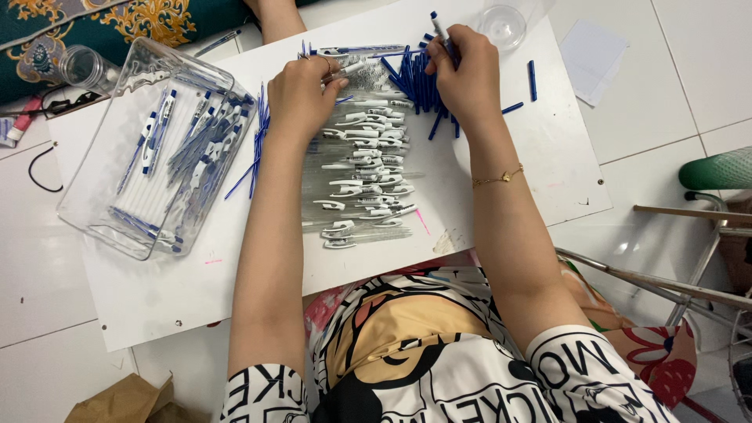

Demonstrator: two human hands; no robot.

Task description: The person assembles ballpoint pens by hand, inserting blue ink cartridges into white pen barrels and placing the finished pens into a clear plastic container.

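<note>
So the person sits over a white board (509, 157) on the floor, both hands up at its far edge. The left hand (301, 94) has its fingers pinched on a clear pen barrel (345, 70) pointing right, and the right hand (462, 74) has its fingers closed on a blue pen (440, 30) that sticks up and away. Just between and beside the hands there's a heap of blue caps (411, 78), touching the right hand's knuckles. Below the hands is a long row of clear barrels (364, 168) with white clips, laid side by side. Thin blue refills (257, 149) lie just left of the left wrist. Further left is a clear tray (102, 219) with finished pens in it, and a small clear cup (502, 26) sits near the top edge.
</note>
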